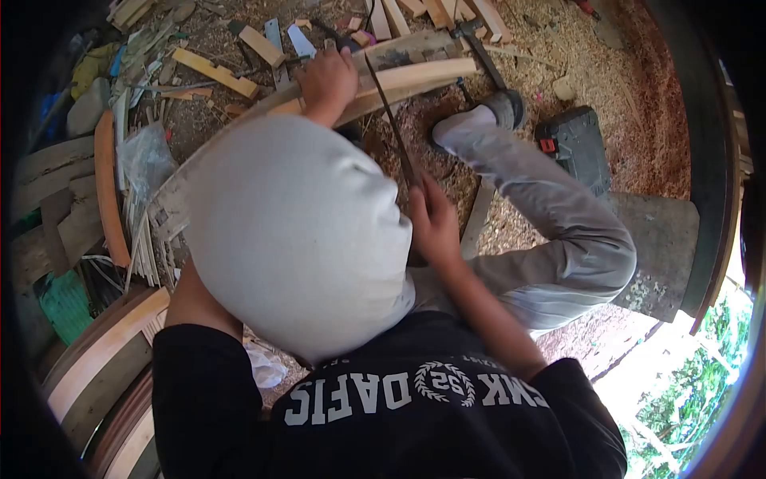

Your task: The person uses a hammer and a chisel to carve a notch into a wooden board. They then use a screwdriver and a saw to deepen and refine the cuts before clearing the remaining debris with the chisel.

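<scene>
My right hand (pixel 436 222) is closed around the near end of a long, thin dark tool (pixel 391 116). Its narrow length points forward and crosses a pale curved wood piece (pixel 423 74); whether it is a saw or a file I cannot make out. Left of the tool, my left hand (pixel 329 82) is curled over the wood piece, with its fingertips partly hidden. A dark metal clamp (pixel 483 60) stands at the wood's right end. Below it lies a wooden plank (pixel 287 97). A large white head covering (pixel 295 231) hides part of my left arm.
Offcuts, such as a notched strip (pixel 214 73), lie across the shavings-covered ground at the front. To the right sit a dark plastic case (pixel 578 152) and my bent leg (pixel 550 223). On the left are a plastic bag (pixel 148 160) and curved wooden parts (pixel 108 351).
</scene>
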Tool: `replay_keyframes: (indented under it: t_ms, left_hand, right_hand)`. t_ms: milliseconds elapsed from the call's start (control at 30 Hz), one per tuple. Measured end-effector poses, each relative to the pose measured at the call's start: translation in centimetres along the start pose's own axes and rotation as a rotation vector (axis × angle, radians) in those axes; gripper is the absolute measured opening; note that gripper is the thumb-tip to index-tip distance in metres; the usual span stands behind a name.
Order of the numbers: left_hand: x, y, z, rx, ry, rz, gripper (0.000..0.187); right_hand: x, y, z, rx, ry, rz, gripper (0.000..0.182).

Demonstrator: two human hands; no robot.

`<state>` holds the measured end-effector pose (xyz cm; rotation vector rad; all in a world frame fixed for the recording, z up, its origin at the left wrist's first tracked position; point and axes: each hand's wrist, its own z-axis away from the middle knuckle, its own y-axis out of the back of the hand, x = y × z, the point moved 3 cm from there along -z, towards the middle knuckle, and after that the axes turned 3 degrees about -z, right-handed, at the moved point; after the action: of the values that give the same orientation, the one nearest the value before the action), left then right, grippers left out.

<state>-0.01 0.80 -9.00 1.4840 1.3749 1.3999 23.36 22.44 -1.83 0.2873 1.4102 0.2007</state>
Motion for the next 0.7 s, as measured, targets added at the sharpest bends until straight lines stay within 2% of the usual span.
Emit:
replay_keyframes:
  t_ms: [67, 167, 200, 267, 333, 367, 433, 467, 533, 567, 633, 700]
  left_hand:
    - [0.0, 0.2, -0.7, 0.015, 0.015, 0.020, 0.048]
    - [0.0, 0.6, -1.2, 0.018, 0.043, -0.032, 0.048]
    - [0.1, 0.3, -1.1, -0.046, 0.082, -0.003, 0.045]
    - [-0.2, 0.2, -0.8, -0.100, 0.112, 0.017, 0.042]
    - [-0.2, 0.9, 0.2, 0.183, -0.060, 0.159, 0.028]
    - [-0.5, 0.9, 0.4, 0.191, -0.066, 0.156, 0.028]
    - [-0.5, 2.4, 0.8, 0.309, -0.235, 0.468, 0.022]
    - [-0.9, 3.1, 1.3, 0.314, -0.237, 0.471, 0.022]
    - [-0.7, 4.4, 2.7, 0.013, -0.482, 0.493, 0.022]
    - [-0.4, 4.8, 3.1, 0.018, -0.484, 0.496, 0.022]
    - [0.1, 4.7, 3.9, 0.040, -0.612, 0.285, 0.028]
    - [-0.3, 4.3, 3.7, 0.030, -0.633, 0.219, 0.031]
  right_hand:
    - [1.4, 0.4, 0.4, -0.004, -0.069, -0.036, 0.045]
    - [0.6, -1.1, -2.2, 0.019, -0.012, -0.022, 0.045]
    - [0.2, -1.1, -3.0, -0.009, -0.111, -0.073, 0.045]
    - [0.1, -1.0, -2.6, 0.006, -0.088, -0.058, 0.045]
    - [0.5, -0.9, -2.0, 0.023, -0.068, -0.040, 0.044]
    - [1.0, -1.0, -1.9, 0.026, -0.067, -0.022, 0.044]
    - [1.1, -0.7, -2.3, 0.034, -0.053, -0.003, 0.044]
    - [1.2, -0.6, -2.3, 0.012, -0.084, 0.029, 0.045]
    - [1.3, -0.3, -2.2, -0.010, -0.115, 0.068, 0.046]
    - [1.4, -0.3, -2.3, 0.002, -0.104, 0.045, 0.046]
    - [1.6, -0.6, -2.2, 0.015, -0.086, 0.024, 0.047]
    - [1.6, -1.0, -2.0, 0.039, -0.065, 0.089, 0.048]
